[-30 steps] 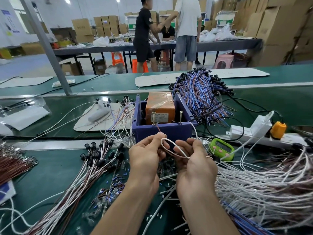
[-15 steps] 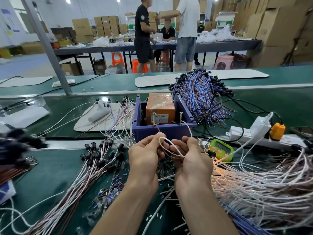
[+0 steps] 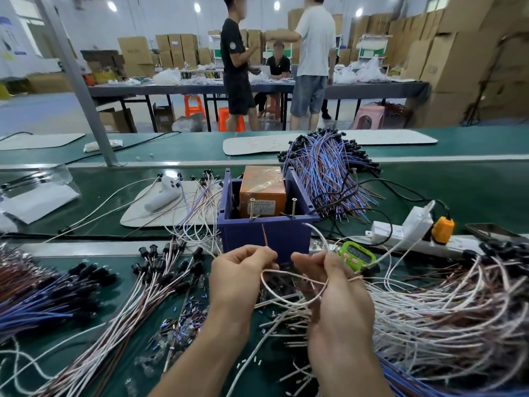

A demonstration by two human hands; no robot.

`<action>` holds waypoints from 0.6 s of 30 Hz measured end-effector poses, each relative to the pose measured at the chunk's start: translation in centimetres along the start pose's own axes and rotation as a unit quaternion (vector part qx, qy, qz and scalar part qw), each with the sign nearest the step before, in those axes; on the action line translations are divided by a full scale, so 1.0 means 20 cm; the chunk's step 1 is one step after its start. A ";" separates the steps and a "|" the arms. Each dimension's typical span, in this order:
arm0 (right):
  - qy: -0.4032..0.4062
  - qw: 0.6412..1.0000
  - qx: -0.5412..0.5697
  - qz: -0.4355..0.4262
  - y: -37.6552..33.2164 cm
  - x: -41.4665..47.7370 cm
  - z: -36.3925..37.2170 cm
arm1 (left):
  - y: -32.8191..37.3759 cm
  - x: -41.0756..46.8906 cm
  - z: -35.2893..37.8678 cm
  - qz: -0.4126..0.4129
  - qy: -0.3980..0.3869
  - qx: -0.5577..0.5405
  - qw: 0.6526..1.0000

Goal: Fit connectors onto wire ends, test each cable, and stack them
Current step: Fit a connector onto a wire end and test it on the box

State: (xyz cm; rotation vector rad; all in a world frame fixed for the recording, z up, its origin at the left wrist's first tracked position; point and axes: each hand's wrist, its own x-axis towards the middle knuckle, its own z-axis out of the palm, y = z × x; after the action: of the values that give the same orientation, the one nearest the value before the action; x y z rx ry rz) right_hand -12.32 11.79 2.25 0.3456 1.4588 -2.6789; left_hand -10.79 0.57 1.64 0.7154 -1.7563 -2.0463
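Observation:
My left hand [image 3: 239,277] pinches the brown end of a thin wire pair [image 3: 286,299], whose tip sticks up in front of the blue box [image 3: 264,234]. My right hand [image 3: 333,285] grips the white end of the same pair; the wire loops down between both hands. Two upright screws [image 3: 252,209] stand on the box's front rim, before an orange block [image 3: 262,190]. Finished cables with black connectors [image 3: 148,277] lie fanned out at the left. A heap of bare white and brown wires [image 3: 446,319] lies at the right.
Loose small connectors [image 3: 183,319] litter the green mat below my left hand. A green timer [image 3: 356,255], a white power strip [image 3: 400,229] with an orange plug, and a blue-purple cable bundle [image 3: 323,173] sit behind. Three people are at a far table.
My hands have moved apart, drawing the wire loop wider and lower. The brown end now points up toward the box. The people at the back have shifted.

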 end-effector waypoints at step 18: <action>-0.147 0.828 -0.448 -0.302 -0.42 -0.15 -0.06 | 0.26 -0.45 0.08 0.140 -0.227 0.078 0.961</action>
State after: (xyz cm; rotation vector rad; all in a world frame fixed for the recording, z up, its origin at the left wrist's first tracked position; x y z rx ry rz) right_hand -10.62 17.24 9.31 -0.6590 2.7581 -1.8204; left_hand -4.77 6.04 8.19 0.0155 -2.1374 -1.9957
